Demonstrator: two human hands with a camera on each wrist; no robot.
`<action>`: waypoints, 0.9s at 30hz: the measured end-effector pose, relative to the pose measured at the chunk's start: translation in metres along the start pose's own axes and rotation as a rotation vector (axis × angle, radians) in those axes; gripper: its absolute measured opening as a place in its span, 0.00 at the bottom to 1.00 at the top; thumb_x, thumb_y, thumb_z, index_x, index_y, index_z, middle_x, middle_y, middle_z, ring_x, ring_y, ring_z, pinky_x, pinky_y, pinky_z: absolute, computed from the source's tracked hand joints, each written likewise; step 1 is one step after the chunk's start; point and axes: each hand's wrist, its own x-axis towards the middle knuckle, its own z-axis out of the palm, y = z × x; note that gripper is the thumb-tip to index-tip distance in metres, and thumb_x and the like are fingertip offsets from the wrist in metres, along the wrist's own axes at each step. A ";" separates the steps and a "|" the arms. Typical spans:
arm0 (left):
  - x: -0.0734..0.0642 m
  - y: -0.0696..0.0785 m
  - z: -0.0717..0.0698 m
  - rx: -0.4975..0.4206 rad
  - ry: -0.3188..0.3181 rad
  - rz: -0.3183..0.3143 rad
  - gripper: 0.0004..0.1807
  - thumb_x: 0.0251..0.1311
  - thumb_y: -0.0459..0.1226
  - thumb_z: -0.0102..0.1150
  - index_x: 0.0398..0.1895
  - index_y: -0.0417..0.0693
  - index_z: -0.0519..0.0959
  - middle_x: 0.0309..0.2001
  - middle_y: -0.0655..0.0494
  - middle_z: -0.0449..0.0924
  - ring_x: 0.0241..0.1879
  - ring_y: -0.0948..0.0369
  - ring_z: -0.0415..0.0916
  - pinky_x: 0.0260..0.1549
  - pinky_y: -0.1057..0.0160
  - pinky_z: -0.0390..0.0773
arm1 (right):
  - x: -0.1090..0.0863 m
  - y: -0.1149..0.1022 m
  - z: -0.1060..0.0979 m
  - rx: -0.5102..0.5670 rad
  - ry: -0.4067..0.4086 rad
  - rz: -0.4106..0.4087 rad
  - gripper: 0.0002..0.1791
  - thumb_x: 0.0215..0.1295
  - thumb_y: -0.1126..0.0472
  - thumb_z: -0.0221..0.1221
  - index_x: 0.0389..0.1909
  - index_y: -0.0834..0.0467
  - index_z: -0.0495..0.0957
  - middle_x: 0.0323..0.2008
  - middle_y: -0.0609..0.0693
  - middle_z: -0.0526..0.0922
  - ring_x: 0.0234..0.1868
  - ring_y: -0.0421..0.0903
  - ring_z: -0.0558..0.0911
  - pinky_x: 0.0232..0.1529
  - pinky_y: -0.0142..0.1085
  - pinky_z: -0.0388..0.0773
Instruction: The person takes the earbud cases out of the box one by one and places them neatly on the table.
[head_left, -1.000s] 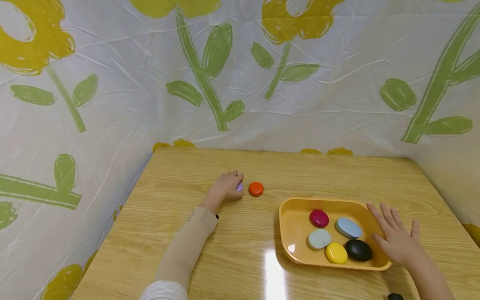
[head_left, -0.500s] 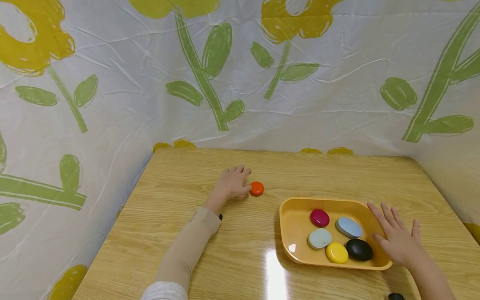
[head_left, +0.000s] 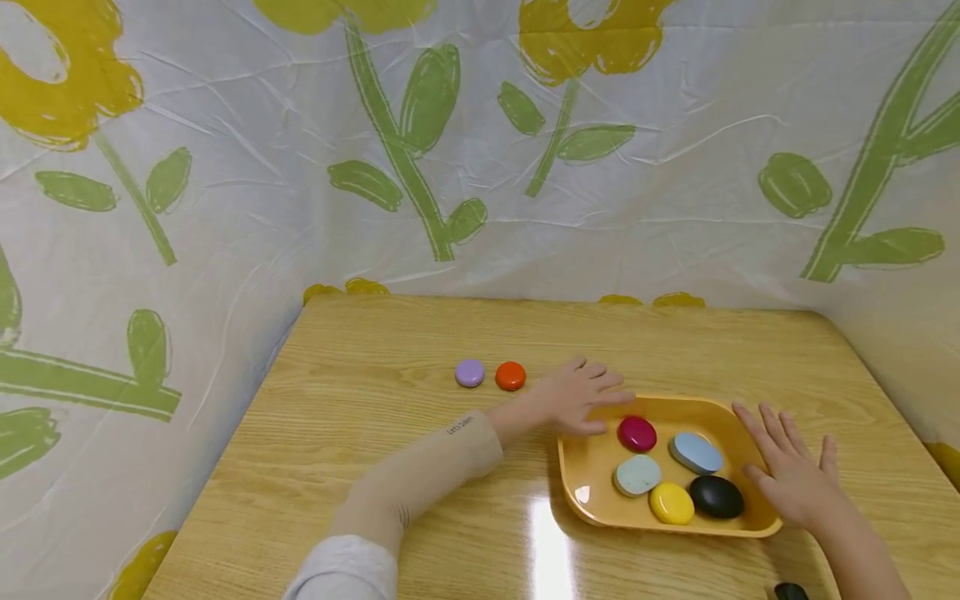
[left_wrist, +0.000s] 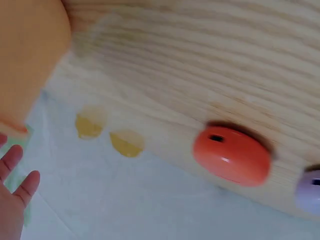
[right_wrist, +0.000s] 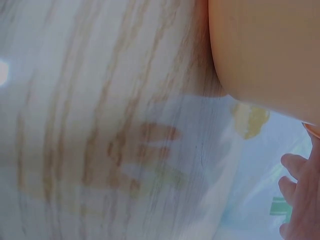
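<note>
Left hand (head_left: 573,396) has swung right over the last half second, off the lilac piece (head_left: 469,373) and past the orange-red piece (head_left: 511,376), to the tray (head_left: 588,475)'s far-left corner. Its fingers are spread, nothing held; can't tell if it touches the rim. Right hand (head_left: 795,479) hasn't shifted: fingers spread at the tray's right end, nothing held, rim contact unclear.

Lilac and orange-red both sit on the table (head_left: 285,467), side by side with a small gap, left of the tray. Left wrist view shows a dark slot in the side of each.

Inside the tray, five pieces: magenta piece (head_left: 637,434) far side, light blue piece (head_left: 696,452) to its right, pale green piece (head_left: 637,475) nearer, yellow piece (head_left: 672,503) and black piece (head_left: 716,497) side by side along the near wall.

Further out: dark object (head_left: 790,591) by the right forearm, cut off by the frame edge. Flower-print sheet (head_left: 262,208) behind.
</note>
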 end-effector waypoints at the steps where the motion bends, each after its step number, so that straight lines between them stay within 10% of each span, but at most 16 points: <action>1: 0.004 0.005 -0.001 0.015 -0.002 0.032 0.31 0.62 0.57 0.35 0.69 0.68 0.53 0.68 0.61 0.54 0.64 0.60 0.54 0.61 0.54 0.56 | 0.000 0.000 0.000 -0.001 -0.001 0.001 0.43 0.65 0.60 0.48 0.72 0.45 0.31 0.69 0.63 0.28 0.67 0.64 0.28 0.48 0.61 0.08; 14: 0.047 0.040 -0.012 0.160 -0.126 0.257 0.28 0.66 0.50 0.28 0.71 0.69 0.45 0.70 0.65 0.47 0.66 0.64 0.49 0.59 0.62 0.53 | 0.000 0.000 0.000 -0.001 0.007 -0.001 0.43 0.65 0.60 0.48 0.72 0.46 0.32 0.69 0.64 0.29 0.67 0.65 0.28 0.48 0.61 0.08; 27: 0.056 0.052 -0.004 0.114 -0.317 0.232 0.27 0.69 0.50 0.23 0.71 0.72 0.39 0.72 0.68 0.36 0.70 0.66 0.37 0.65 0.66 0.44 | -0.001 -0.001 0.001 0.005 -0.003 0.004 0.43 0.65 0.60 0.48 0.71 0.45 0.30 0.69 0.64 0.29 0.67 0.65 0.29 0.49 0.61 0.08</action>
